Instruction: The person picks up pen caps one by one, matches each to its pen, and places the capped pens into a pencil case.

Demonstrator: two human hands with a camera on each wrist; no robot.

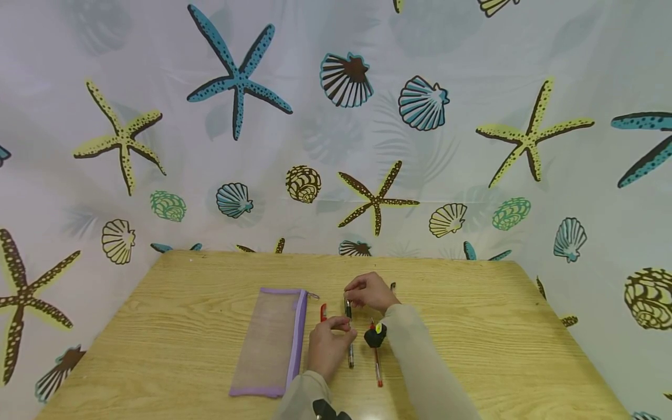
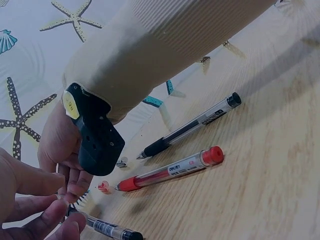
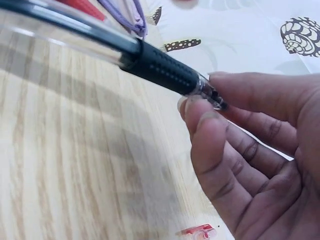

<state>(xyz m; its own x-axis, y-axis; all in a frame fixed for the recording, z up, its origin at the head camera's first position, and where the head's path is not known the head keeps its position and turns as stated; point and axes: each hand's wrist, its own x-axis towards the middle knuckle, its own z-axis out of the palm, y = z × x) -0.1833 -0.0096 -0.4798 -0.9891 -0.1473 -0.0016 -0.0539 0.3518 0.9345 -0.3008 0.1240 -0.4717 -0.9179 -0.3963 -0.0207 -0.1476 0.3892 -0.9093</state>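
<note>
A black gel pen (image 1: 350, 357) runs lengthwise between my hands, its near part showing below the left hand. My right hand (image 1: 370, 291) pinches its far tip end between thumb and fingertips. Clear and black bits show there just past the dark ribbed grip (image 3: 162, 69). The left hand (image 1: 328, 347) has thumb and forefinger brought together on the pen's middle. In the left wrist view its fingers (image 2: 35, 210) cover part of the barrel. Under the right wrist lie a red gel pen (image 2: 170, 170) and another black pen (image 2: 192, 127).
A mesh pouch (image 1: 268, 344) with purple trim lies left of the hands. Another red pen (image 1: 323, 312) shows beyond the left hand. A small red cap (image 2: 103, 187) and a clear piece (image 2: 122, 162) lie near the pen tips. A patterned curtain (image 1: 294, 140) hangs behind the wooden table (image 1: 157, 338).
</note>
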